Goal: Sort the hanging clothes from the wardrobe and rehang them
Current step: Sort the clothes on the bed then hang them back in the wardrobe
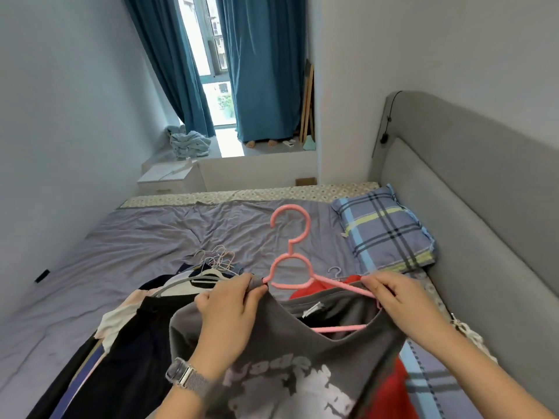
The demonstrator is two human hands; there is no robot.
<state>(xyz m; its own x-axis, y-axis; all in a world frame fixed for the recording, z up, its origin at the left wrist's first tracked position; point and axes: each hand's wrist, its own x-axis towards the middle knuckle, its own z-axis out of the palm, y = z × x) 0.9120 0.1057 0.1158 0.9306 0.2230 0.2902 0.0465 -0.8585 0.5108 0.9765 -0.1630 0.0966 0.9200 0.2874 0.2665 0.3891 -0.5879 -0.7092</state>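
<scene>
A grey printed T-shirt (272,352) is held up over the bed, with a pink hanger (292,261) partly inside its neck opening. My left hand (230,309) pinches the shirt's left shoulder at the hanger's left arm. My right hand (399,300) grips the right shoulder together with the hanger's right arm. Under the shirt lies a red garment (320,290) with a small grey hanger hook. To the left, a pile of dark and pale clothes (127,334) on several hangers (211,264) lies on the bed.
The bed (145,237) has a purple-grey sheet, a plaid pillow (384,231) and a grey padded headboard (472,189) on the right. A white nightstand (169,176), blue curtains (257,68) and a window lie beyond the bed. A wall runs along the left.
</scene>
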